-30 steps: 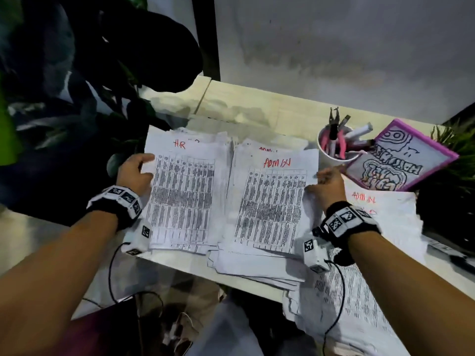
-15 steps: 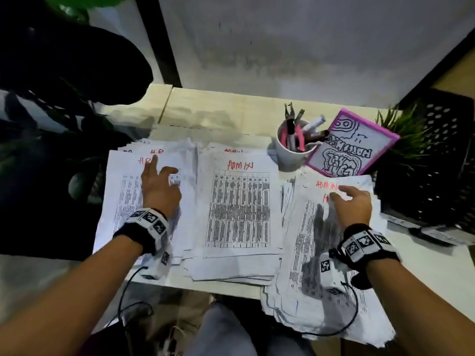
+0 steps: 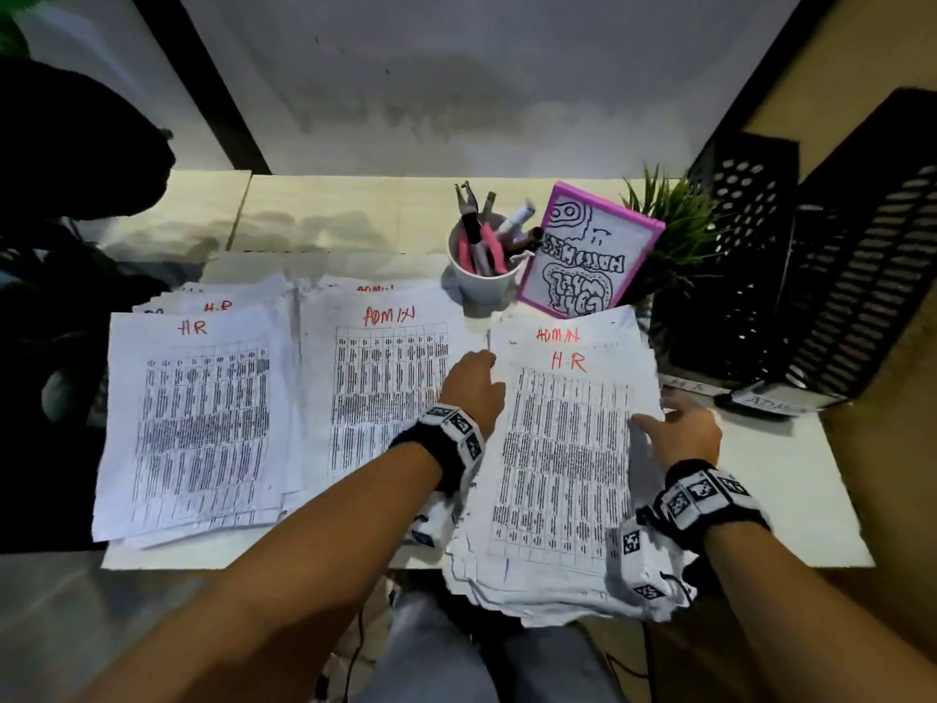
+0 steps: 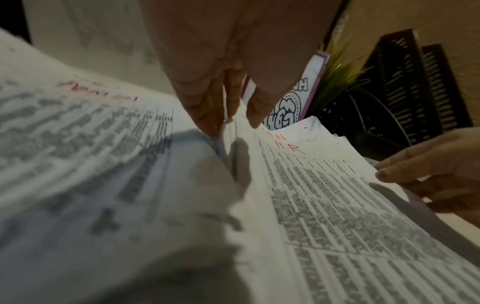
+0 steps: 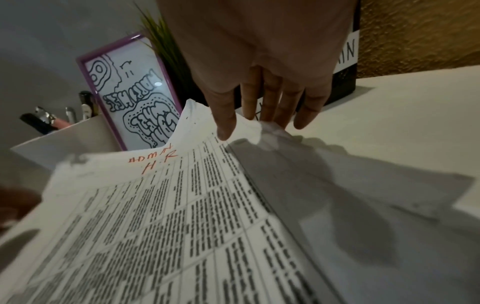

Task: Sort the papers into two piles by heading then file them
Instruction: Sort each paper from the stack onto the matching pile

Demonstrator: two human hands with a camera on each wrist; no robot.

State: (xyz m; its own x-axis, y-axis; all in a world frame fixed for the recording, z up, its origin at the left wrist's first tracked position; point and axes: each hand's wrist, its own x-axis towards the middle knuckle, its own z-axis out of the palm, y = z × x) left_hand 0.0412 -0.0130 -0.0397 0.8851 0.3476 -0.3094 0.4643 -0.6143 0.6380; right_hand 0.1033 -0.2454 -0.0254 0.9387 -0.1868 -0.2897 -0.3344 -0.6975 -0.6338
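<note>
On the worktop (image 3: 791, 499), the left hand (image 3: 471, 388) has crossed from the HR pile (image 3: 197, 423) to the unsorted pile (image 3: 507, 586)'s left edge, grasp unclear. The right hand (image 3: 684, 433)'s fingers (image 5: 272, 102) pinch its top sheet (image 3: 563, 408). There are three piles counting the ADMIN pile (image 3: 375, 378), two file trays (image 3: 831, 276) and one cup (image 3: 481, 291).

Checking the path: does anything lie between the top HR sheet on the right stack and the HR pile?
Only the ADMIN pile, lying flat between the top HR sheet and the HR pile.

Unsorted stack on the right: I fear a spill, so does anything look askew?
Yes. The unsorted stack overhangs the front edge of the desk, sheets fanned and ragged; lower ones could slide off.
</note>
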